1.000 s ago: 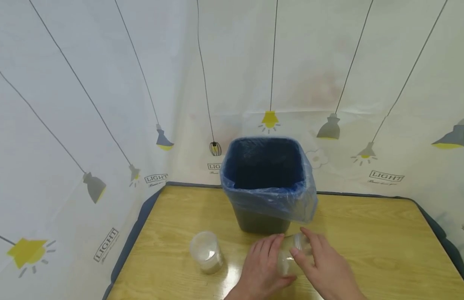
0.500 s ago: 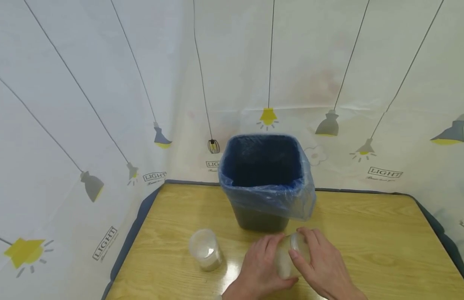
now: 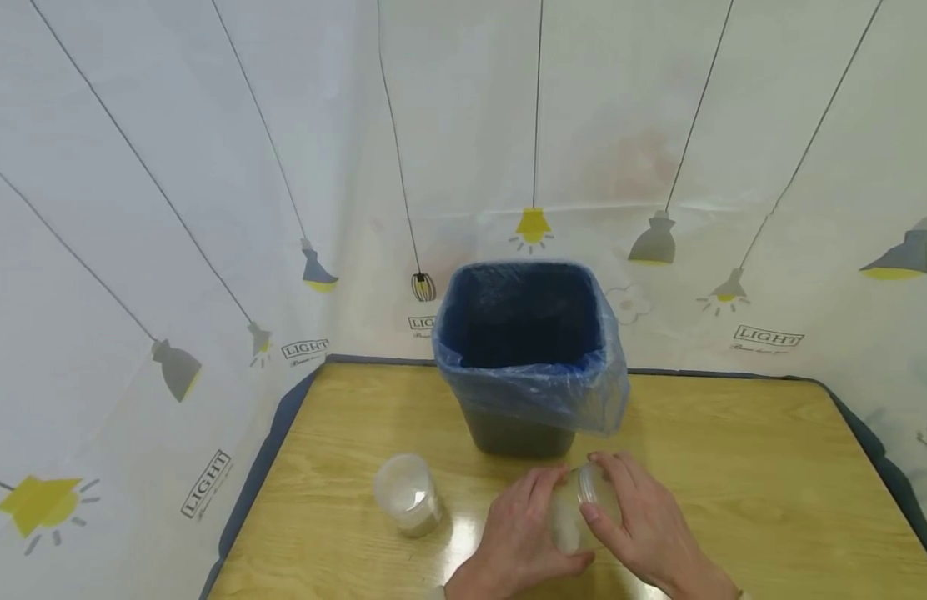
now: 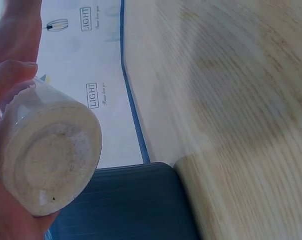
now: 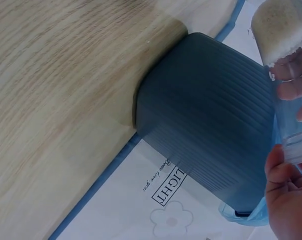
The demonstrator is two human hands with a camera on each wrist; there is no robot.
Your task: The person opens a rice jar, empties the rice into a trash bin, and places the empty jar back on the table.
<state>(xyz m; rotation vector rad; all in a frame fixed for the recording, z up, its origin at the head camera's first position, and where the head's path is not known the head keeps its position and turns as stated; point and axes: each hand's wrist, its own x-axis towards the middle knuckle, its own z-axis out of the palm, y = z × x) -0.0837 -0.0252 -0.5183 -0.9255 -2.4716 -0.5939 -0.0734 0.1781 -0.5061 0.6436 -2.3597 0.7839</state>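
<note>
Noted wood grain on the smooth tabletop (image 3: 734, 454), with glossy glare beside the standing jar (image 3: 407, 493), toward the left edge. Read that jar and the tilted jar (image 3: 571, 518) as clear, shiny plastic, with rough, matt grains (image 5: 278, 32) inside the latter. Near the far edge, found matt, ribbed plastic on the bin (image 5: 206, 110) and thin, crinkled, shiny film for its liner (image 3: 593, 396). Logged creased wall covering (image 3: 463, 108); cannot tell paper from cloth.

Jar (image 4: 53, 160) in downward head, close wrist views
</note>
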